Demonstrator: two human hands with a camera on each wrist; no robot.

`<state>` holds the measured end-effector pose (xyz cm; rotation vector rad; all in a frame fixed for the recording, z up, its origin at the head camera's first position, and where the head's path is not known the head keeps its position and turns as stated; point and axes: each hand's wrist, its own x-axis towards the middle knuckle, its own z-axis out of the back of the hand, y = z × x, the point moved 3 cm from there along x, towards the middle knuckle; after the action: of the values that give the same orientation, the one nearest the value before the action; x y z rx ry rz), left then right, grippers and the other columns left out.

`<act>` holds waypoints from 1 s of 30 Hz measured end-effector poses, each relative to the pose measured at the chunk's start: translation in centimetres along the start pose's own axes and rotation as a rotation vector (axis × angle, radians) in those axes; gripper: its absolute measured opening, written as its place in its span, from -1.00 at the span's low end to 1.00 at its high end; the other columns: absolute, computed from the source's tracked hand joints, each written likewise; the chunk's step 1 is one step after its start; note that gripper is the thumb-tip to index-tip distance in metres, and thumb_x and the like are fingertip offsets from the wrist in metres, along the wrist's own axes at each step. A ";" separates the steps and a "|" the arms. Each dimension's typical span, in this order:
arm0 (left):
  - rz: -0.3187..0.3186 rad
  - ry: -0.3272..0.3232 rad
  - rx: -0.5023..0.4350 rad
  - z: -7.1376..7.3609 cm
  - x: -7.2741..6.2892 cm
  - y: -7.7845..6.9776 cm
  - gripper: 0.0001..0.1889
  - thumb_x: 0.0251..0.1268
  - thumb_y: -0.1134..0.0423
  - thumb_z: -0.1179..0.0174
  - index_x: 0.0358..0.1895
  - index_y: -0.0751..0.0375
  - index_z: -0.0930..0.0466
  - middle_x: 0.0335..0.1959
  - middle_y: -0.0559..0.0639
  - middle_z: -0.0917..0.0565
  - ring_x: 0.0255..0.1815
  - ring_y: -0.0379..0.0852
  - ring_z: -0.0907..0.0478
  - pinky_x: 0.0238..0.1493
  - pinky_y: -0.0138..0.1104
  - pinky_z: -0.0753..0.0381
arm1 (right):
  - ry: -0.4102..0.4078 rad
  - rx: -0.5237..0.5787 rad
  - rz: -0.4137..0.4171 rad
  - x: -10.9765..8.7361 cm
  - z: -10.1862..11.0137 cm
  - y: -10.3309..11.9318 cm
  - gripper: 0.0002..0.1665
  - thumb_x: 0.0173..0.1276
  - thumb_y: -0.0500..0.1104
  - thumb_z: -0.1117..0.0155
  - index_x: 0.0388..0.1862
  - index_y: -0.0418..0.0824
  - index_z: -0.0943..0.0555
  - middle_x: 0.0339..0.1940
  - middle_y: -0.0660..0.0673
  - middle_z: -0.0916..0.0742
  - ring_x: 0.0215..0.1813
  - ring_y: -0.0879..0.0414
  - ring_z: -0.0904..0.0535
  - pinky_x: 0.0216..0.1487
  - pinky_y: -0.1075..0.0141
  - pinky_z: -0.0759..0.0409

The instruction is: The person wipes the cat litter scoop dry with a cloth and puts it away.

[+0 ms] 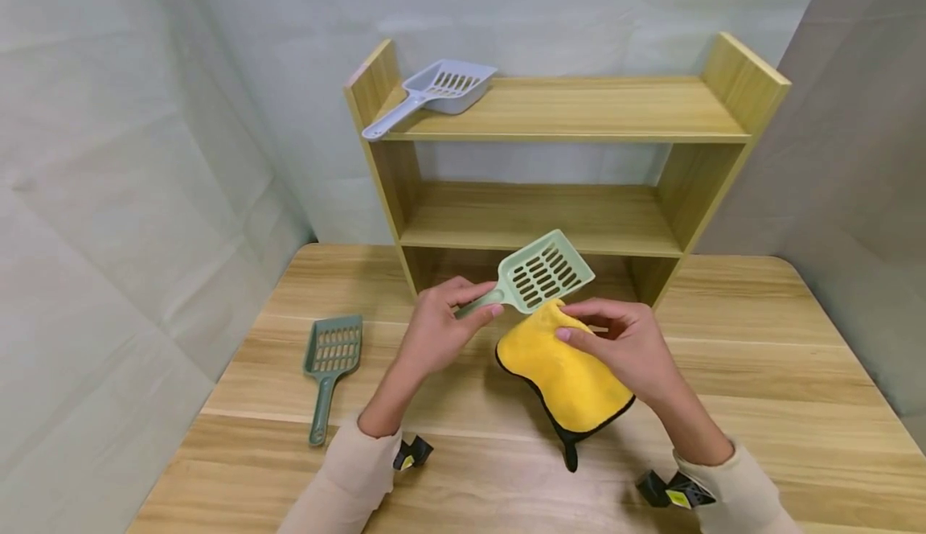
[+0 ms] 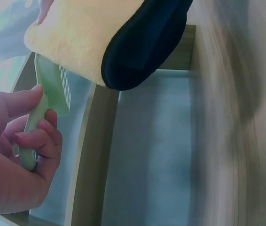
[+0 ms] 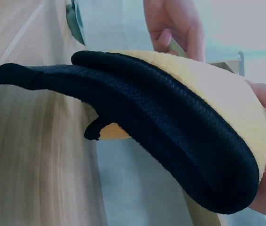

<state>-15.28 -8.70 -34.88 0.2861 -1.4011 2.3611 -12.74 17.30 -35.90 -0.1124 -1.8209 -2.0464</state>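
My left hand [image 1: 443, 323] grips the handle of a light green slotted litter scoop [image 1: 544, 273], its basket raised in front of the shelf. In the left wrist view, the thumb and curled fingers wrap around the scoop's handle [image 2: 35, 120]. A yellow cloth [image 1: 567, 365] with black edging hangs from my right hand [image 1: 628, 345], pinched between thumb and fingers. The top of the cloth meets the near edge of the scoop's basket. In the right wrist view, the cloth's dark underside [image 3: 170, 127] hides much of the scoop.
A wooden shelf unit [image 1: 538, 252] stands at the back of the table [image 1: 781, 405]. On its top board, at the left, lies a pale lavender scoop [image 1: 452, 88]. A dark green scoop [image 1: 333, 357] lies on the table at left. Fabric sheets [image 1: 130, 196] hang behind and beside.
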 end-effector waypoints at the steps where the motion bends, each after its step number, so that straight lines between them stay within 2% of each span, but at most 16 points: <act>1: 0.001 0.004 0.002 0.0 0.0 0.0 -0.59 0.30 0.28 -0.55 0.20 0.20 -0.79 -0.16 0.08 -0.83 -0.24 -0.10 -0.55 -0.25 -0.37 -0.45 | 0.000 -0.006 0.001 0.0 0.0 0.0 -0.70 0.29 -0.45 -0.55 0.01 -0.44 -0.79 -0.10 0.17 -0.88 -0.16 0.26 -0.79 -0.16 0.34 -0.79; 10: -0.006 0.080 0.021 1.4 0.0 0.8 -0.59 0.31 0.27 -0.53 0.21 0.19 -0.79 -0.18 0.02 -0.81 -0.18 -0.10 -0.60 -0.13 -0.29 -0.52 | -0.029 -0.060 0.015 0.1 0.9 0.1 -0.71 0.31 -0.44 -0.54 0.02 -0.40 -0.81 -0.09 0.15 -0.88 -0.10 0.22 -0.81 -0.13 0.36 -0.78; 15: -0.010 0.094 0.017 2.5 0.0 0.8 -0.60 0.31 0.29 -0.53 0.21 0.21 -0.79 -0.19 0.06 -0.80 -0.22 -0.10 -0.56 -0.24 -0.35 -0.47 | -0.081 -0.080 -0.004 0.1 1.8 0.5 -0.72 0.32 -0.42 -0.55 0.01 -0.37 -0.82 -0.11 0.17 -0.88 -0.11 0.24 -0.80 -0.18 0.40 -0.75; 21: -0.008 0.112 0.032 3.4 0.0 1.2 -0.60 0.31 0.30 -0.52 0.21 0.19 -0.80 -0.18 0.05 -0.79 -0.34 -0.10 -0.45 -0.37 -0.38 -0.37 | -0.108 -0.022 0.035 0.3 2.6 0.6 -0.72 0.29 -0.51 -0.52 -0.02 -0.42 -0.81 -0.13 0.14 -0.89 -0.14 0.24 -0.79 -0.18 0.43 -0.75; 30: -0.009 0.118 0.034 3.4 0.0 1.3 -0.60 0.31 0.27 -0.53 0.21 0.17 -0.80 -0.18 0.04 -0.80 -0.37 -0.10 -0.44 -0.39 -0.39 -0.34 | -0.105 0.027 0.045 0.2 2.2 0.5 -0.72 0.28 -0.54 -0.50 -0.03 -0.42 -0.82 -0.12 0.14 -0.89 -0.12 0.26 -0.80 -0.17 0.42 -0.76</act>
<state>-15.91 -12.25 -34.24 0.1584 -1.3032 2.3559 -13.19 19.37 -35.08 -0.2554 -1.8896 -2.0189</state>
